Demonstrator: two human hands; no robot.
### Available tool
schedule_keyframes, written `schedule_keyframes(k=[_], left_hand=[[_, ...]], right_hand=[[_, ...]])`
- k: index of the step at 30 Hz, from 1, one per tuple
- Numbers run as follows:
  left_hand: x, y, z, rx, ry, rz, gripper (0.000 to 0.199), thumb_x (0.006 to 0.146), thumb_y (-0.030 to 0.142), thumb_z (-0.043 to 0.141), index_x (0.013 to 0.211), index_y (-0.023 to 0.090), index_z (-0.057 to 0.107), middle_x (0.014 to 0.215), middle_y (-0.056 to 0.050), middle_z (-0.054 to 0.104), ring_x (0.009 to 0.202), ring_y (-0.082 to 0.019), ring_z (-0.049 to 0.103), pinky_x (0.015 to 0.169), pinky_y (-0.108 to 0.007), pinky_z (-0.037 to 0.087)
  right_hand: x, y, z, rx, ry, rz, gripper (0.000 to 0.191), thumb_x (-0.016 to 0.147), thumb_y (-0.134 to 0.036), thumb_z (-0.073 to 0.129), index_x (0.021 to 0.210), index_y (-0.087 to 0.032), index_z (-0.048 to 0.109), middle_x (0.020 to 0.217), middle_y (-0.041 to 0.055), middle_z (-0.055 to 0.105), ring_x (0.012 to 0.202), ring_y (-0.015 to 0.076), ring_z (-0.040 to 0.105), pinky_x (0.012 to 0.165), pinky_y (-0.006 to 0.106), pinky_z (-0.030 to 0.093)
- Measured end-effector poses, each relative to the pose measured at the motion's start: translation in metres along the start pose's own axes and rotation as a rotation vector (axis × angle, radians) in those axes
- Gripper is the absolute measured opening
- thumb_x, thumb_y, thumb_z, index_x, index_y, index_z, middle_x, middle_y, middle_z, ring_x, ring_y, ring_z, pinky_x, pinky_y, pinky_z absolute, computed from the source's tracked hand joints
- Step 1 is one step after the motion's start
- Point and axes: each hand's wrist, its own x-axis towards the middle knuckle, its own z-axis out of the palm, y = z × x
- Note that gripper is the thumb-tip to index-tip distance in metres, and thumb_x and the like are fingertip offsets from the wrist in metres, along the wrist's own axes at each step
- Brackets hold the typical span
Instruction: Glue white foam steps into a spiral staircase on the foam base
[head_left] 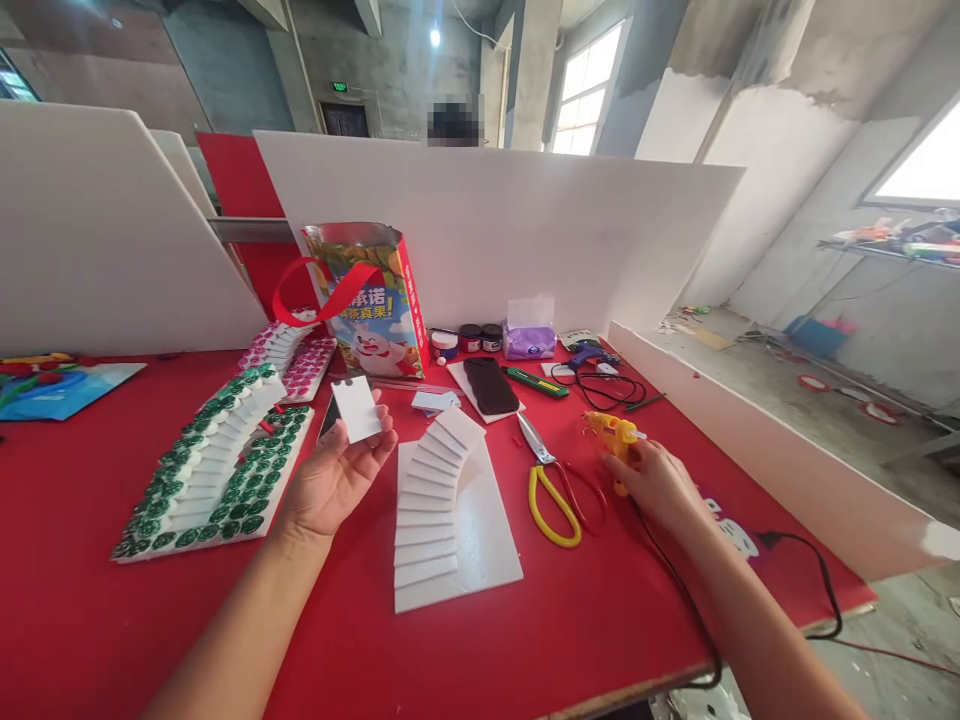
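Observation:
A small white card-like piece (358, 409) is gripped between the thumb and fingers of my left hand (337, 470), above the table. Over at the right, my right hand (656, 480) is wrapped round a yellow glue gun (613, 432) with a black cord. Between the hands lies a white board (487, 535) bearing a curved row of overlapping white strips (426, 510), like a winding stair. Left of my left hand is a similar stair model (214, 470) edged with green rosettes. Scissors (551, 480) with one yellow and one red handle lie near the glue gun.
Behind stand a printed carrier bag (371, 310), small jars (470, 338) and a tissue pack (529, 340). A phone (490, 387), a green cutter (537, 382) and more white pieces (436, 401) lie nearby. A power strip (731, 528) sits beside my right forearm. White panels (510, 230) border the red table.

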Motion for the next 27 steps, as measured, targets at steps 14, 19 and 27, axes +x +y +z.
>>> schedule_keyframes(k=[14,19,27], left_hand=[[0.001,-0.004,-0.011,-0.078,-0.027,-0.082,0.032,0.085,0.024,0.071,0.116,0.018,0.07,0.108,-0.007,0.076,0.099,-0.02,0.072,0.099,-0.034,0.057],[0.0,-0.005,-0.003,-0.112,-0.024,-0.133,0.034,0.087,0.021,0.067,0.121,0.018,0.068,0.1,-0.007,0.077,0.094,-0.018,0.073,0.09,-0.031,0.061],[-0.003,-0.008,0.002,0.045,-0.041,-0.131,0.032,0.083,0.028,0.074,0.112,0.015,0.072,0.096,-0.008,0.076,0.089,-0.021,0.073,0.094,-0.04,0.059]], right_hand=[[0.001,-0.035,-0.003,0.601,-0.073,0.065,0.039,0.077,-0.058,0.063,0.075,-0.019,0.063,0.07,0.0081,0.069,0.054,0.0185,0.062,0.045,0.028,0.048],[-0.024,-0.103,-0.052,1.065,-0.224,-0.108,0.034,0.076,-0.049,0.077,0.073,-0.018,0.063,0.068,0.003,0.064,0.052,0.0129,0.056,0.048,0.026,0.047],[-0.04,-0.168,-0.009,1.291,-0.541,-0.303,0.031,0.084,-0.048,0.066,0.083,-0.018,0.065,0.078,0.0045,0.068,0.056,0.0133,0.056,0.054,0.028,0.048]])
